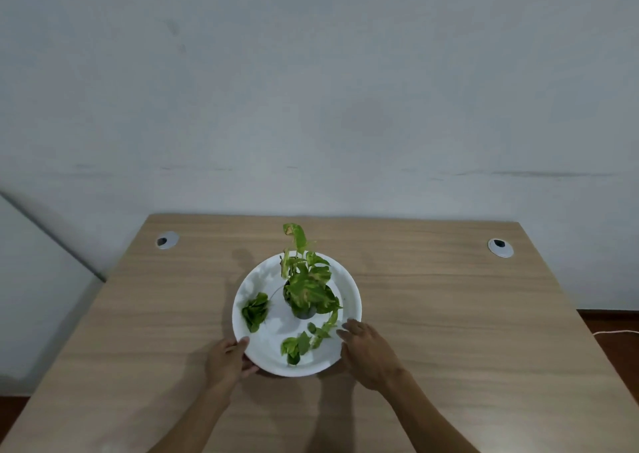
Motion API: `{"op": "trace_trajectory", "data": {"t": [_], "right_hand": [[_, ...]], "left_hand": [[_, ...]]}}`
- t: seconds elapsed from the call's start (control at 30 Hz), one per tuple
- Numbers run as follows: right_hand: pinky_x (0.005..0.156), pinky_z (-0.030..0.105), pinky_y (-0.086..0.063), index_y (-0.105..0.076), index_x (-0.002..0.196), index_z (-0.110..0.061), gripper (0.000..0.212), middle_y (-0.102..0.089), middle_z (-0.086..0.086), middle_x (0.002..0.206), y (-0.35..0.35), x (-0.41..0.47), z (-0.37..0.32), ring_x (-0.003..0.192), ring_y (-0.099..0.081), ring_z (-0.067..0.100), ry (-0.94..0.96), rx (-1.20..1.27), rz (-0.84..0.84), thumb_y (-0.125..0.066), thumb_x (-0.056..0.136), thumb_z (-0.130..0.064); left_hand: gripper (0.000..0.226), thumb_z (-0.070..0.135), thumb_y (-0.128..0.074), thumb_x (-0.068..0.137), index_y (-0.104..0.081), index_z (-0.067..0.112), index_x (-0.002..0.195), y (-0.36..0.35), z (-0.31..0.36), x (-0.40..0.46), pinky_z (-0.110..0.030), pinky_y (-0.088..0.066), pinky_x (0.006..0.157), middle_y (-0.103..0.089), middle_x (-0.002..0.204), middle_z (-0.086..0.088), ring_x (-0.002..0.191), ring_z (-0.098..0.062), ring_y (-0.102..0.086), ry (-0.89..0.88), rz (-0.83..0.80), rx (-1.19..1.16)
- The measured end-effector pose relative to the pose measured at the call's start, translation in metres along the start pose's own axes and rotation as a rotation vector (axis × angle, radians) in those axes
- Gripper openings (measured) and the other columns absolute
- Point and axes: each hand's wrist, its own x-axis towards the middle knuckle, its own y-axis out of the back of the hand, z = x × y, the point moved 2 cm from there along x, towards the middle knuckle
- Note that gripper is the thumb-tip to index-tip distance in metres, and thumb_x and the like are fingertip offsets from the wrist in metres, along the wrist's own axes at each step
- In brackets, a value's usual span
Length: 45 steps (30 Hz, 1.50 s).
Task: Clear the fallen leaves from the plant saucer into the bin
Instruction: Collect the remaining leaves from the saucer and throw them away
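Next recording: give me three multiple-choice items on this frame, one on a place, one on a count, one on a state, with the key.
1. Where does the potted plant stand?
A. In the white saucer
B. On the bare table
C. On the floor

2. How many cable holes show in the table?
A. None
B. Two
C. Four

3. What is the left hand doing?
A. Lifting a leaf
B. Holding the saucer's rim
C. Lying flat, away from the saucer

Key: A, the pot sits inside the saucer; B, one hole near each far corner; B, its thumb lies over the near-left rim.
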Motion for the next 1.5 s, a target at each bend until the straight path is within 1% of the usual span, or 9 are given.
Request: {"op": "trace_trajectory", "data": {"t": [0.37,0.6,0.7,0.87,1.03,1.2,1.3,1.4,1.5], "right_hand": [[0.081,0.027,-0.057,-0.071,0.104,-0.017,0.055,-0.072,0.001,0.104,-0.034,0.016,-0.041,0.093,-0.070,0.014,-0.017,-0.077,-0.229,-0.035,0.084,-0.052],[0.101,0.043,-0.046,-0.056,0.118,-0.015,0.059,-0.058,0.007,0.127,-0.026,-0.003,-0.079,0.116,-0.055,0.025,-0.048,0.093,-0.243,-0.016,0.098,-0.052],[0.104,0.044,-0.042,-0.054,0.123,-0.019,0.044,-0.054,0.002,0.133,-0.012,0.000,-0.072,0.126,-0.047,0.021,-0.082,0.221,-0.227,-0.027,0.101,-0.045],[0.115,0.032,-0.025,-0.032,0.146,-0.018,0.066,-0.027,0.002,0.157,-0.010,0.007,-0.054,0.144,-0.025,0.019,-0.231,0.286,-0.233,-0.029,0.095,-0.059],[0.119,0.034,-0.012,-0.014,0.150,-0.006,0.120,-0.011,0.011,0.160,-0.025,0.020,-0.059,0.148,-0.010,0.023,-0.187,0.119,-0.289,0.020,0.059,-0.077],[0.114,0.039,-0.034,-0.038,0.140,-0.002,0.081,-0.024,0.011,0.154,-0.051,0.008,-0.092,0.140,-0.035,0.028,-0.156,0.026,-0.320,0.005,0.094,-0.054],[0.114,0.041,-0.033,-0.044,0.133,-0.011,0.076,-0.038,0.010,0.149,-0.056,0.001,-0.106,0.139,-0.034,0.025,-0.080,0.079,-0.320,0.006,0.094,-0.054],[0.103,0.039,-0.041,-0.051,0.119,-0.019,0.043,-0.046,0.002,0.138,-0.031,0.001,-0.111,0.126,-0.044,0.020,-0.069,0.184,-0.246,-0.020,0.100,-0.043],[0.089,0.035,-0.048,-0.058,0.114,-0.020,0.033,-0.053,0.002,0.124,-0.017,0.000,-0.093,0.112,-0.052,0.021,-0.189,0.169,-0.104,-0.032,0.098,-0.034]], "left_hand": [[0.016,0.010,-0.062,0.091,-0.058,-0.002,0.099,-0.001,0.005,0.008,-0.042,-0.060,0.060,-0.068,0.093,-0.025,0.077,-0.038,-0.069,0.043,0.020,0.095],[0.008,0.010,-0.060,0.092,-0.058,0.002,0.092,0.000,0.002,-0.019,-0.036,-0.060,0.050,-0.068,0.087,-0.026,0.070,-0.037,-0.070,0.078,-0.035,0.141],[0.012,0.014,-0.062,0.090,-0.060,0.003,0.097,0.006,0.012,-0.022,-0.037,-0.060,0.055,-0.069,0.088,-0.022,0.066,-0.032,-0.069,0.056,-0.103,0.239],[0.022,0.017,-0.058,0.094,-0.063,0.001,0.108,0.016,0.048,0.004,-0.040,-0.059,0.066,-0.070,0.101,-0.022,0.081,-0.033,-0.068,-0.013,-0.156,0.249],[0.014,0.008,-0.052,0.096,-0.061,-0.002,0.099,0.016,0.061,0.018,-0.029,-0.056,0.045,-0.067,0.092,-0.020,0.065,-0.026,-0.064,-0.018,-0.152,0.299],[0.018,0.010,-0.056,0.082,-0.064,0.010,0.066,0.017,0.044,0.013,-0.053,-0.061,0.066,-0.072,0.079,-0.020,0.070,-0.034,-0.071,-0.008,-0.067,0.333],[0.019,0.009,-0.053,0.086,-0.065,0.009,0.072,0.018,0.036,-0.004,-0.048,-0.062,0.061,-0.072,0.082,-0.019,0.069,-0.034,-0.071,0.007,-0.082,0.327],[0.020,0.008,-0.049,0.088,-0.062,0.008,0.073,0.021,0.033,-0.023,-0.041,-0.061,0.060,-0.070,0.079,-0.015,0.071,-0.034,-0.070,0.020,-0.145,0.374],[0.021,0.016,-0.051,0.081,-0.061,0.012,0.063,0.024,0.050,-0.014,-0.035,-0.052,0.058,-0.068,0.067,-0.006,0.069,-0.029,-0.068,-0.157,-0.192,0.632]]}}
